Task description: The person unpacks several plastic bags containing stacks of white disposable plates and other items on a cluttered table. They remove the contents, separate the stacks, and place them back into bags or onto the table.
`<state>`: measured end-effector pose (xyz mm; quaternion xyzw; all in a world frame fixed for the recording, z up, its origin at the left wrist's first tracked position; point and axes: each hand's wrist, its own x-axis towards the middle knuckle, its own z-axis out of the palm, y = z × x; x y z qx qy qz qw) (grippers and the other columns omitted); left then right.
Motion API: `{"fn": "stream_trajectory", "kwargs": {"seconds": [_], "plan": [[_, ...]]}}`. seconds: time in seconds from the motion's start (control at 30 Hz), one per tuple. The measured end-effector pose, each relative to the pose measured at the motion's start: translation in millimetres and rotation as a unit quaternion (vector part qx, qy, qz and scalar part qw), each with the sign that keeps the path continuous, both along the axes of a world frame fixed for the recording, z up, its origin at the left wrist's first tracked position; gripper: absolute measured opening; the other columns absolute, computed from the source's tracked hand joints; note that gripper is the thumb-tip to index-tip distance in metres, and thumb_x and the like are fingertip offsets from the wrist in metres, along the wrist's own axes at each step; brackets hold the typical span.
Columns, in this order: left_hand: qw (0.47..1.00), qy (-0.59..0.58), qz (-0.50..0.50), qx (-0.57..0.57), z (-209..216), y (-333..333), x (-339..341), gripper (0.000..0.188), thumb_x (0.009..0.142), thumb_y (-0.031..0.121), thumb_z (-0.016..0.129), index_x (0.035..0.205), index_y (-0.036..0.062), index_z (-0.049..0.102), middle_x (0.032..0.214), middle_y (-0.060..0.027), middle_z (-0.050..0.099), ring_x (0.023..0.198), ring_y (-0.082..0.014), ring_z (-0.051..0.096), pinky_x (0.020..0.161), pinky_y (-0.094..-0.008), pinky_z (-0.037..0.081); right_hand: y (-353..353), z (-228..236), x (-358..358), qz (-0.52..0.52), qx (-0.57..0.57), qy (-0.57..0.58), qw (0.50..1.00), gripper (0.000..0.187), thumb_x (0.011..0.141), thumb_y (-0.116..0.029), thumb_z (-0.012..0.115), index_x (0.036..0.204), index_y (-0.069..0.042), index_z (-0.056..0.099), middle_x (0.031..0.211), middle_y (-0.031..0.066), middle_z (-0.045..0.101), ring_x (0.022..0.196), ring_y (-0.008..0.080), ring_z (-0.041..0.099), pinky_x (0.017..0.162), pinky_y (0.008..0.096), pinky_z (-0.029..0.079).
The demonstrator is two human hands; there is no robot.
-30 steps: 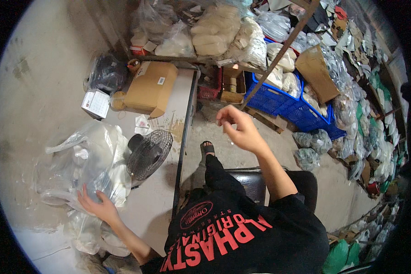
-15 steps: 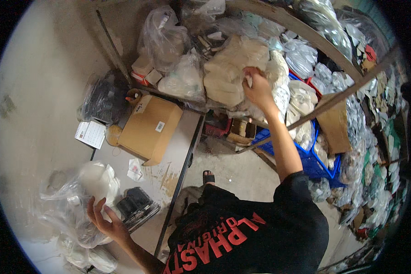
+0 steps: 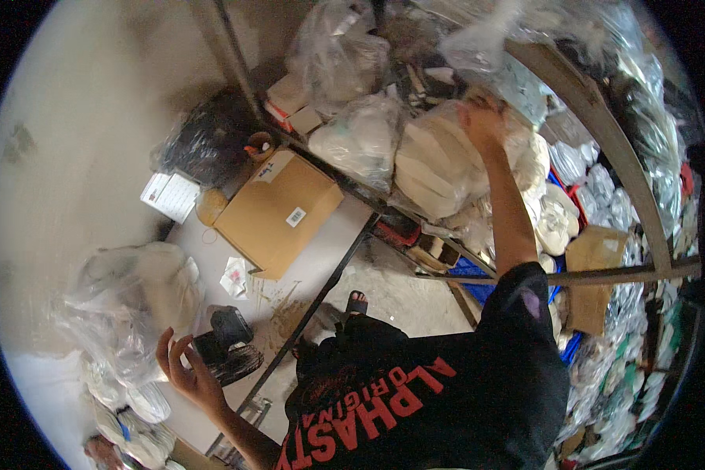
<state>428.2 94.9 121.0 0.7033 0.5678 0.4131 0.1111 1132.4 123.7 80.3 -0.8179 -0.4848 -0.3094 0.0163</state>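
Observation:
My right hand [image 3: 484, 124], arm stretched up and away from me, is at the top of a clear plastic bag [image 3: 435, 160] of cream-coloured, rounded pieces on the shelf. Motion smears its fingers, so I cannot tell whether they grip the plastic. My left hand [image 3: 186, 370] hovers low over the table [image 3: 345, 235], fingers apart and slightly curled, holding nothing. Beside it are a bulging clear plastic bag [image 3: 133, 294] with pale contents and a black object [image 3: 231, 327] whose kind I cannot make out.
A cardboard box [image 3: 278, 211] lies on the table near a small calendar [image 3: 170, 196] and a dark plastic bag [image 3: 211, 137]. Metal shelf bars [image 3: 603, 274] cross in front of me on the right. Bagged goods crowd the shelves. A flattened cardboard piece [image 3: 595, 262] stands there too.
My right hand has moved farther away and upward along the bag of cream pieces. My left hand stays open near the table bag. The whole view has shifted and turned somewhat.

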Motion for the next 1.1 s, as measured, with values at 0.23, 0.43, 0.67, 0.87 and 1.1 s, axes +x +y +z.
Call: {"fn": "stream_trajectory", "kwargs": {"seconds": [0.23, 0.43, 0.67, 0.87, 1.1], "plan": [[0.995, -0.035, 0.087, -0.014, -0.1, -16.2, -13.9, 0.026, 0.082, -0.010, 0.061, 0.098, 0.0054, 0.075, 0.126, -0.0151, 0.064, 0.121, -0.0323, 0.061, 0.106, -0.0442, 0.045, -28.2, -11.7, 21.0, 0.041, 0.231, 0.203, 0.951, 0.038, 0.092, -0.042, 0.066, 0.097, -0.008, 0.080, 0.084, 0.0174, 0.074, 0.073, 0.0350, 0.071, 0.069, 0.0431, 0.055], [0.985, -0.055, 0.154, -0.048, -8.1, -44.1, -41.6, 0.031, 0.078, -0.011, 0.060, 0.096, 0.0072, 0.077, 0.122, -0.0125, 0.066, 0.115, -0.0309, 0.061, 0.100, -0.0411, 0.047, -96.6, 13.3, 12.9, 0.037, 0.324, 0.077, 0.942, 0.018, 0.097, -0.020, 0.066, 0.093, -0.005, 0.076, 0.090, 0.0073, 0.077, 0.077, 0.0222, 0.073, 0.068, 0.0364, 0.058], [0.986, -0.057, 0.157, -0.017, -22.7, -72.2, -79.7, 0.032, 0.075, -0.011, 0.061, 0.093, 0.0106, 0.077, 0.121, -0.0092, 0.067, 0.121, -0.0328, 0.060, 0.101, -0.0441, 0.047, -92.2, 54.4, -123.9, -0.007, 0.470, 0.185, 0.863, 0.040, 0.095, -0.035, 0.074, 0.085, 0.004, 0.079, 0.076, 0.0134, 0.076, 0.063, 0.0195, 0.067, 0.062, 0.0366, 0.054], [0.991, -0.113, 0.070, 0.016, -41.0, -89.7, -134.5, 0.036, 0.070, -0.011, 0.062, 0.093, 0.0127, 0.077, 0.125, -0.0072, 0.066, 0.127, -0.0356, 0.057, 0.106, -0.0463, 0.046, -137.8, 104.3, -244.5, 0.099, 0.492, 0.257, 0.826, 0.031, 0.095, -0.030, 0.074, 0.105, -0.001, 0.079, 0.088, 0.0148, 0.078, 0.079, 0.0187, 0.070, 0.071, 0.0365, 0.057], [0.972, -0.219, -0.084, 0.032, -34.4, -139.8, -242.4, 0.028, 0.081, -0.008, 0.061, 0.097, 0.0099, 0.077, 0.127, -0.0124, 0.065, 0.134, -0.0369, 0.053, 0.113, -0.0496, 0.041, -178.3, 206.3, -474.0, 0.309, 0.542, 0.243, 0.743, 0.017, 0.094, -0.016, 0.069, 0.085, -0.002, 0.073, 0.075, 0.0117, 0.070, 0.064, 0.0179, 0.062, 0.064, 0.0374, 0.053]]}}
